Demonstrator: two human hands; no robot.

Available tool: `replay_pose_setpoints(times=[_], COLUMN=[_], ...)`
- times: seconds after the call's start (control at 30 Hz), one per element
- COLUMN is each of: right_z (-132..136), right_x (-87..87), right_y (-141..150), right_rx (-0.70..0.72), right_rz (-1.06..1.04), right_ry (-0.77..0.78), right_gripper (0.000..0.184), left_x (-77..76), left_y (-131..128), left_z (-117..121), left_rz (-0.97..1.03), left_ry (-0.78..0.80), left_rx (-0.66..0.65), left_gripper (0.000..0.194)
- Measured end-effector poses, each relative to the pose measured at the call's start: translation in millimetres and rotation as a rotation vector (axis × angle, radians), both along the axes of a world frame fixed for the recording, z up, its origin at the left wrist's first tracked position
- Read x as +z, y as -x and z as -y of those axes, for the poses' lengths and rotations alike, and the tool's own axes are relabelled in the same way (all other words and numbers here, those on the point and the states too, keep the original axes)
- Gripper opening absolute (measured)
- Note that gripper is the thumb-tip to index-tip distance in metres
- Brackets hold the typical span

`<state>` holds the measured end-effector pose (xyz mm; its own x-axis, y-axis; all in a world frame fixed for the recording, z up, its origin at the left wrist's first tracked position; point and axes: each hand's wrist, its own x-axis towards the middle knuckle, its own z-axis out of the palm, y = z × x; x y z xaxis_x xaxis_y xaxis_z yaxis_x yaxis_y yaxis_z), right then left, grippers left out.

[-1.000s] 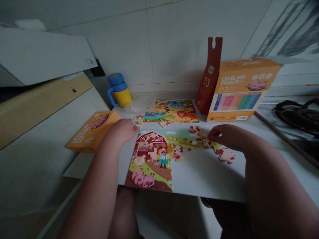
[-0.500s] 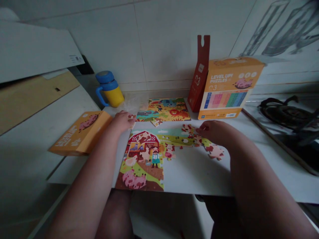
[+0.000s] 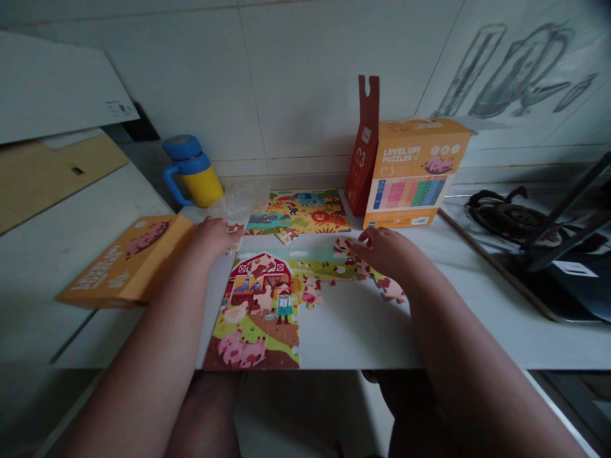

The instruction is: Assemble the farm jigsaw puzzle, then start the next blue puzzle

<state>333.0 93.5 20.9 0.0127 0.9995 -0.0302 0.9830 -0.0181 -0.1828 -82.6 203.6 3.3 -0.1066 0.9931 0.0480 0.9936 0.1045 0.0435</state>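
My left hand (image 3: pixel 214 238) lies at the left, its fingers stretched out against loose puzzle pieces (image 3: pixel 234 229) beside the upper left corner of a farm puzzle (image 3: pixel 260 305). That puzzle shows a red barn, a farmer and a pig; its left part and top strip are joined. A cow piece (image 3: pixel 311 291) adjoins the barn part. At the strip's right end, my right hand (image 3: pixel 384 248) has thumb and forefinger apart, close to a brown-and-white piece (image 3: pixel 342 245). Below that hand lies a pink spotted piece (image 3: pixel 390 290), partly covered by my wrist.
Behind lies a jungle-animal puzzle (image 3: pixel 305 213) with a loose piece (image 3: pixel 287 236) at its front edge. An orange puzzle box (image 3: pixel 413 172) stands back right, another orange box (image 3: pixel 128 257) lies left. A blue-and-yellow mug (image 3: pixel 193 172), clear plastic (image 3: pixel 241 197) and a stove (image 3: pixel 520 232) surround the table.
The view has turned to the right. My right hand has shifted left from the strip's end toward the brown-and-white piece, its fingers parting. My left hand stays by the loose pieces.
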Motion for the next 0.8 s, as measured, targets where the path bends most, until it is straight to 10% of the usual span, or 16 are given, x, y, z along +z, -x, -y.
replay_pose_setpoints(times=[0.8], right_z=[-1.1], right_x=[-3.3], right_y=[4.3], right_rx=[0.048], right_rz=[-0.037], right_ry=[0.007], right_gripper=[0.032], left_x=[5.4], left_y=[2.4], left_z=[-6.4], left_rz=[0.180], left_ry=[0.081], left_rx=[0.192], left_gripper=[0.067])
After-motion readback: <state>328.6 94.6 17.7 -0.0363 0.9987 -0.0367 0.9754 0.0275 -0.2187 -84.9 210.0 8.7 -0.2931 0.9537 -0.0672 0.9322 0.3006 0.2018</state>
